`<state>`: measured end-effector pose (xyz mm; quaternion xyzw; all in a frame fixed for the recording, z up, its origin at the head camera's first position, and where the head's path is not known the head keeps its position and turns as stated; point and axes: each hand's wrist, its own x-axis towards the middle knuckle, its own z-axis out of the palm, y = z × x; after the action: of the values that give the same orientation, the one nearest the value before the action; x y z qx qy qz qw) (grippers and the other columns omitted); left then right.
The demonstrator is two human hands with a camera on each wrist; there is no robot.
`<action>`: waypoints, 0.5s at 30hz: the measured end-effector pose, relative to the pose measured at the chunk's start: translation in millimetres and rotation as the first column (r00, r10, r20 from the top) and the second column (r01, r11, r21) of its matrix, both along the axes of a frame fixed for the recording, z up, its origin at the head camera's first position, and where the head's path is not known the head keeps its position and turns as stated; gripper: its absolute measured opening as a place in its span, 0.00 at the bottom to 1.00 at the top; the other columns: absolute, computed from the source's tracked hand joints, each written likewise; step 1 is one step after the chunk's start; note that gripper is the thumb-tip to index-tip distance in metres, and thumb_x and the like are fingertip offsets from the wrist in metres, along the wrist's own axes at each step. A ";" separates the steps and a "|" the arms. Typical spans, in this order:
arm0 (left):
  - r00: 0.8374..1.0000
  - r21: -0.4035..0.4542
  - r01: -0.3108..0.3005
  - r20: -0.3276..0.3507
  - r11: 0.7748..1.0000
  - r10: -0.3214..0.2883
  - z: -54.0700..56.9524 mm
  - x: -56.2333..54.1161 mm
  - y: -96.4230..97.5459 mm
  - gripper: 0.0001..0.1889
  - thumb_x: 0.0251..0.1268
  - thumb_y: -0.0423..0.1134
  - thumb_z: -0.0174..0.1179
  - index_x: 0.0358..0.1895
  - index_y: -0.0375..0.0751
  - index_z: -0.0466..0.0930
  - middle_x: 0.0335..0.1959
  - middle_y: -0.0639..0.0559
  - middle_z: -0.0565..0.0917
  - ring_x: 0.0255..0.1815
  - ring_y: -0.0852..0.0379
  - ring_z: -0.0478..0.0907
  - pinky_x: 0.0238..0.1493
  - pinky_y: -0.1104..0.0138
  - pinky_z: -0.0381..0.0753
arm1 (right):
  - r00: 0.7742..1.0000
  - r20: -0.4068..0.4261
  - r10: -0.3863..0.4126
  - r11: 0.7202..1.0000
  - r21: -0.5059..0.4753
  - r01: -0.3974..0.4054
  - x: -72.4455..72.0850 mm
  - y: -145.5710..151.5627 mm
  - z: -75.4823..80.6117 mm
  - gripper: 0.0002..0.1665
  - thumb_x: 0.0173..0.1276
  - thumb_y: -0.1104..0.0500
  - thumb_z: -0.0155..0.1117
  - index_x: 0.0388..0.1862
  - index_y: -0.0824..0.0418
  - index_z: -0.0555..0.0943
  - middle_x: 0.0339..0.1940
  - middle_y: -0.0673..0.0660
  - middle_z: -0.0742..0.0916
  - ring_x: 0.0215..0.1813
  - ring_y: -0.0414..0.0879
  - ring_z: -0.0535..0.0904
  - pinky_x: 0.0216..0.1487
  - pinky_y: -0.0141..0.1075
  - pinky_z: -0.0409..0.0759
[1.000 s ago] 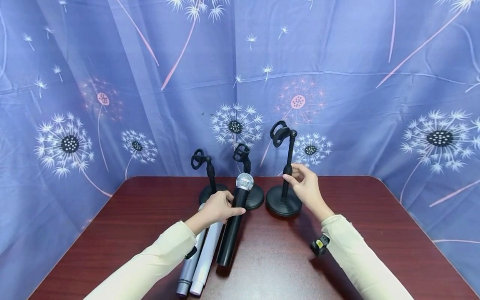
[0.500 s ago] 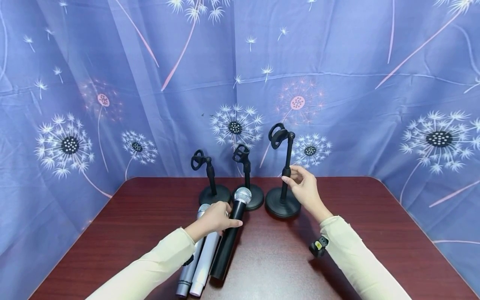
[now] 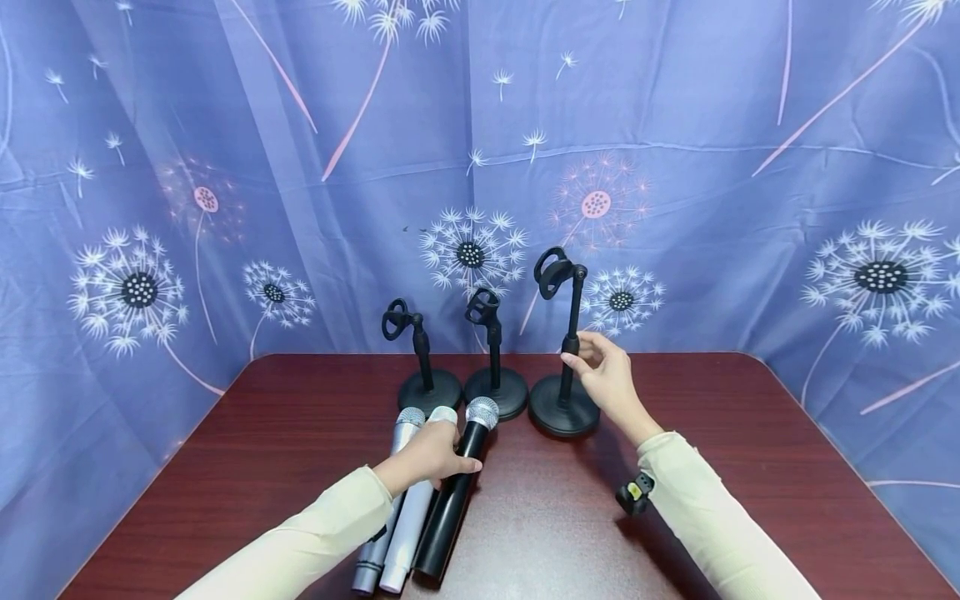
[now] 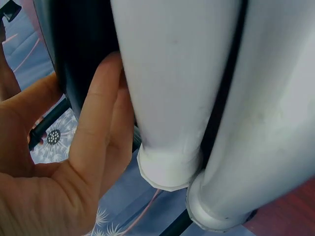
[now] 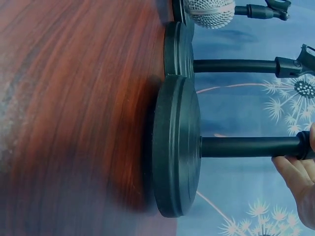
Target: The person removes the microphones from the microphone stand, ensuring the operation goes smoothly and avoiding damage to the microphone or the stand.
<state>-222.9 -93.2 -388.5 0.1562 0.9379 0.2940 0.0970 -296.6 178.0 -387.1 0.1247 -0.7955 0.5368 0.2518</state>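
Note:
My left hand (image 3: 429, 454) grips a black microphone (image 3: 448, 521) with a silver mesh head, thumb on its right side. The microphone lies tilted alongside a white microphone (image 3: 407, 533) and a silver-grey microphone (image 3: 377, 550); whether it bears fully on the table is unclear. In the left wrist view, my fingers (image 4: 93, 113) sit between the black body and the white one. My right hand (image 3: 611, 382) pinches the collar of the tallest black microphone stand (image 3: 564, 412), thumb in front. That stand is upright, its base on the table in the right wrist view, its clip on top.
Two shorter black microphone stands, a left stand (image 3: 429, 390) and a middle stand (image 3: 497, 392), stand in a row behind the microphones. The dark red wooden table (image 3: 712, 467) ends at a blue dandelion-print curtain (image 3: 675, 208).
My left hand has lowered the black microphone and drawn it nearer, beside the white one. My right hand has shifted the tallest stand slightly left and nearer.

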 end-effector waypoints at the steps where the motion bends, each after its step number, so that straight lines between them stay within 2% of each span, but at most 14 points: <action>1: 1.000 0.000 0.008 -0.005 1.000 -0.008 -0.6 0.5 -0.1 0.20 0.53 0.40 0.71 0.14 0.38 0.71 0.12 0.49 0.73 0.09 0.54 0.79 0.12 0.71 0.75 | 1.000 0.004 0.000 1.000 0.002 0.000 0.2 -0.1 -0.3 0.18 0.59 0.68 0.70 0.49 0.71 0.80 0.35 0.67 0.87 0.35 0.45 0.84 0.33 0.23 0.77; 9: 0.998 -0.075 0.032 -0.047 0.997 -0.036 -5.0 3.4 2.0 0.19 0.53 0.42 0.71 0.15 0.39 0.72 0.11 0.51 0.73 0.10 0.57 0.76 0.17 0.72 0.72 | 1.000 0.013 0.011 1.000 0.008 -0.011 2.8 -0.9 -2.0 0.19 0.61 0.66 0.69 0.50 0.70 0.80 0.37 0.67 0.87 0.40 0.57 0.84 0.36 0.23 0.76; 13: 0.997 -0.127 0.032 -0.061 0.991 -0.040 -6.6 3.7 3.5 0.19 0.54 0.43 0.71 0.17 0.39 0.72 0.12 0.51 0.73 0.09 0.59 0.74 0.20 0.71 0.73 | 1.000 -0.001 0.012 1.000 0.014 -0.012 1.9 -0.3 -3.0 0.19 0.60 0.67 0.69 0.51 0.70 0.80 0.37 0.67 0.87 0.40 0.58 0.84 0.37 0.22 0.76; 15: 0.998 -0.131 0.033 -0.042 0.991 -0.039 -7.4 3.5 3.8 0.19 0.54 0.43 0.70 0.18 0.38 0.71 0.12 0.50 0.74 0.08 0.58 0.76 0.20 0.72 0.74 | 1.000 -0.002 0.008 1.000 0.020 -0.008 1.9 -0.6 -3.2 0.19 0.60 0.67 0.70 0.51 0.70 0.80 0.37 0.66 0.87 0.40 0.57 0.84 0.36 0.22 0.76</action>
<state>-219.4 -89.4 -395.9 0.1728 0.9541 0.2267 0.0915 -294.7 177.4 -390.3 0.1311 -0.7999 0.5299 0.2493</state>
